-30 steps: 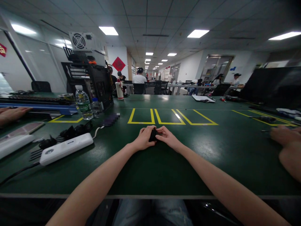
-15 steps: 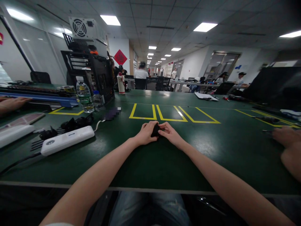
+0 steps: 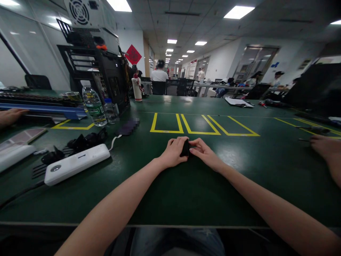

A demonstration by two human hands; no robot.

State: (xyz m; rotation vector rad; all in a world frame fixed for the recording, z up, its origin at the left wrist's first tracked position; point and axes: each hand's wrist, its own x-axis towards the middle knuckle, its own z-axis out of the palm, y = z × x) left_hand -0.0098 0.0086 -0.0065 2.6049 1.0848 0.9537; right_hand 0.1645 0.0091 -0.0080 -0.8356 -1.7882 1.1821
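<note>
A small black boxy object (image 3: 184, 148) is gripped in my left hand (image 3: 174, 152), low over the green table (image 3: 170, 192). The left fingers wrap over its top and the thumb lies along its near side, so much of it is covered. From the right, my right hand (image 3: 204, 153) meets the object's edge with bent thumb and fingertips drawn together. Whatever those fingertips pinch is too small or too hidden to name. Just beyond both hands, yellow tape outlines (image 3: 167, 132) mark the tabletop.
To the left lie a white power strip (image 3: 77, 164), black cables (image 3: 86, 140), a water bottle (image 3: 93, 105) and a smaller blue-capped bottle (image 3: 110, 112). An open computer case (image 3: 112, 78) stands behind. Other people's hands rest at far left (image 3: 10, 116) and far right (image 3: 326, 149).
The view has shifted and tipped down slightly, so my hands appear a little farther right. More of the black object's face shows between them. Both hands stay together at it.
</note>
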